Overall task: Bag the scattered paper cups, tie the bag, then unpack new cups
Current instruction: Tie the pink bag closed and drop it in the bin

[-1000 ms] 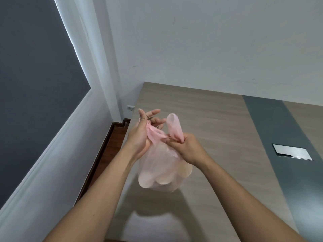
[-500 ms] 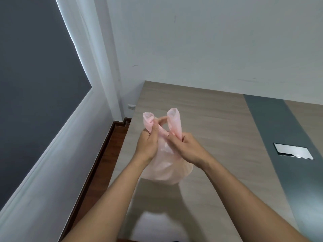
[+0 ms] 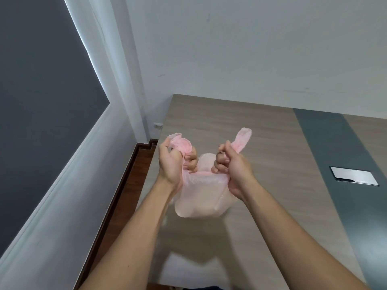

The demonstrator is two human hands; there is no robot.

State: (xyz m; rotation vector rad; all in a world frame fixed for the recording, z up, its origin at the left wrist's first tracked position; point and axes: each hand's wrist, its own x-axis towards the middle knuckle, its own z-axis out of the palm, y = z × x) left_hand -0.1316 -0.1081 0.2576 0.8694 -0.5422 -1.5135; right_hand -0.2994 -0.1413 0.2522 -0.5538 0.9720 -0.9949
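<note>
A thin pink plastic bag (image 3: pixel 201 197) hangs in the air above the wooden table (image 3: pixel 261 147), bulging with rounded shapes inside that look like cups. My left hand (image 3: pixel 171 164) is shut on the bag's left handle, whose loop sticks out above the fist. My right hand (image 3: pixel 232 166) is shut on the right handle, its loop pointing up and to the right. The two handles are stretched apart, and the bag's neck is pulled taut between my fists. No loose cups are in view.
A grey strip (image 3: pixel 343 174) runs along the table with a metal cable-box lid (image 3: pixel 354 176) set in it. A white wall stands behind the table. On the left are a dark window (image 3: pixel 41 91), a wall socket (image 3: pixel 158 125) and wooden flooring (image 3: pixel 129 185).
My hands were close together with the handles crossed. They have now drawn apart, left hand going left and right hand going right, stretching the handles sideways.
</note>
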